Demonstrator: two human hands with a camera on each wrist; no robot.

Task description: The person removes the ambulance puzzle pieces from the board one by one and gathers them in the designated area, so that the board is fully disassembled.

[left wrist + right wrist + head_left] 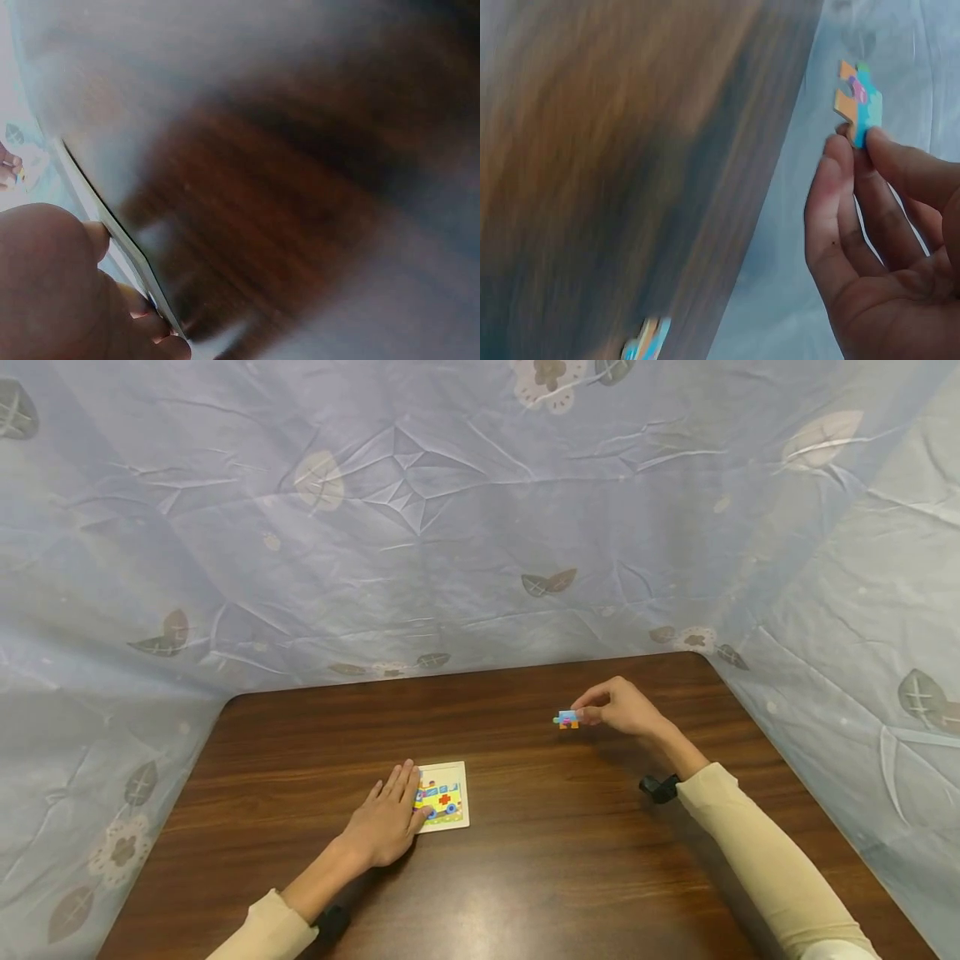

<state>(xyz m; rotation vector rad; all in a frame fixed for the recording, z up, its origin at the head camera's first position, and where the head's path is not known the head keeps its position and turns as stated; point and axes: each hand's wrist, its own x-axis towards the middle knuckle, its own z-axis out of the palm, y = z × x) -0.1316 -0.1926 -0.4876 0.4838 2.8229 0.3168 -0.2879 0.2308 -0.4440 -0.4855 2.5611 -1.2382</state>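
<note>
In the head view my left hand (386, 818) rests, fingers extended, over the left side of a small framed jigsaw puzzle (465, 793). Its visible part shows a yellow vehicle with a red cross; the left part is hidden under the hand. In the left wrist view the hand (52, 285) lies over the pale edge of the frame (131, 247). Farther right and back, my right hand (626, 706) pinches a jigsaw piece (567, 719) between thumb and fingers, above the table. Blue, orange and pink show on that piece (862, 105) in the right wrist view.
Both hands are over a dark wooden table (525, 877). A patterned grey-blue cloth (450, 568) hangs behind it and at both sides. At the bottom of the right wrist view, a blurred multicoloured thing (649, 341) is cut off by the frame.
</note>
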